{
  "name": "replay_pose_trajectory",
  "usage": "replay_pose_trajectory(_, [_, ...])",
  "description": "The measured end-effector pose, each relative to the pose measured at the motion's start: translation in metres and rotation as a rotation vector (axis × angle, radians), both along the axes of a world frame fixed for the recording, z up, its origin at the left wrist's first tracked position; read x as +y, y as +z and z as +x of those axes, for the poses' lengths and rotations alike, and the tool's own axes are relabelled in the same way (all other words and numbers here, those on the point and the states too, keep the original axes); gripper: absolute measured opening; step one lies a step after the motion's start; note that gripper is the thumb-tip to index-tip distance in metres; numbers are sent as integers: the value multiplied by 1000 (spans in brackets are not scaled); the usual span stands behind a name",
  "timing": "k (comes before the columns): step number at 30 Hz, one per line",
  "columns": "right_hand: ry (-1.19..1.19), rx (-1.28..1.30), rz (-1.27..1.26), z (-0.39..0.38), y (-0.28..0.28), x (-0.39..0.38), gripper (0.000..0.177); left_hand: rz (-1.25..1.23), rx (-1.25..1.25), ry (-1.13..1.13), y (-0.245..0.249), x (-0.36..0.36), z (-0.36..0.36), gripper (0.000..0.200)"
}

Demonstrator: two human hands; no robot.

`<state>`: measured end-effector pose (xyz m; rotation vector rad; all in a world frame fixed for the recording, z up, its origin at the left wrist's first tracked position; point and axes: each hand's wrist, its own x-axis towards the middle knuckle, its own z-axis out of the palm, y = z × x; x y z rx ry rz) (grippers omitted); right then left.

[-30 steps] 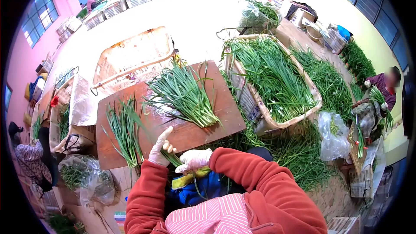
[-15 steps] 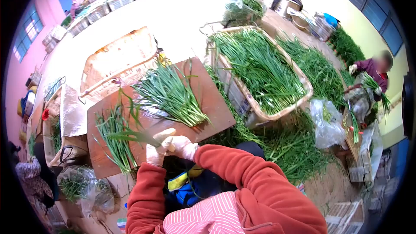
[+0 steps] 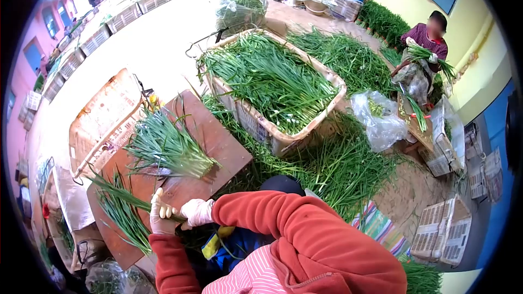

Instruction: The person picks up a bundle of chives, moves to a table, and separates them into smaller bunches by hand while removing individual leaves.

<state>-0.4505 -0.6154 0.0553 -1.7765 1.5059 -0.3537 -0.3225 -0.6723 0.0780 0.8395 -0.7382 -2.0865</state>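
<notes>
My left hand, in a pale glove, is closed around a small bunch of what look like garlic chives, their leaves pointing up and left. My gloved right hand is closed at the stem end beside it, with the fingers of both hands nearly touching. In front of me is a brown board. A larger bunch of chives lies on it with the pale stem ends toward me. Another loose bunch rests at the board's left, partly under the held leaves.
A large crate full of chives stands right of the board. Loose greens cover the floor beyond. An open crate is behind the board. A co-worker holding greens sits at right, near a plastic bag.
My view has turned right, so the board and crate sit further left. The left hand's fingers have spread somewhat around the bunch, and the right hand has moved slightly apart from it.
</notes>
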Motion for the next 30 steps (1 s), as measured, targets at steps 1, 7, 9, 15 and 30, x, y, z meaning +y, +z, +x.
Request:
replay_pose_trajectory(1, [40, -82, 62, -2, 4, 3, 41, -1, -3, -5, -4, -3, 3, 30])
replay_pose_trajectory(7, [-25, -590, 553, 7, 4, 11, 36, 302, 150, -26, -20, -17, 12, 28])
replay_pose_trajectory(9, [-46, -634, 533, 9, 9, 13, 37, 318, -70, 59, -18, -16, 9, 33])
replay_pose_trajectory(15, [-125, -696, 476, 2, 6, 12, 40, 313, -190, 40, -41, -16, 4, 50])
replay_pose_trajectory(30, [-60, 237, 21, 16, 25, 10, 26, 167, -447, 184, -67, -2, 17, 67])
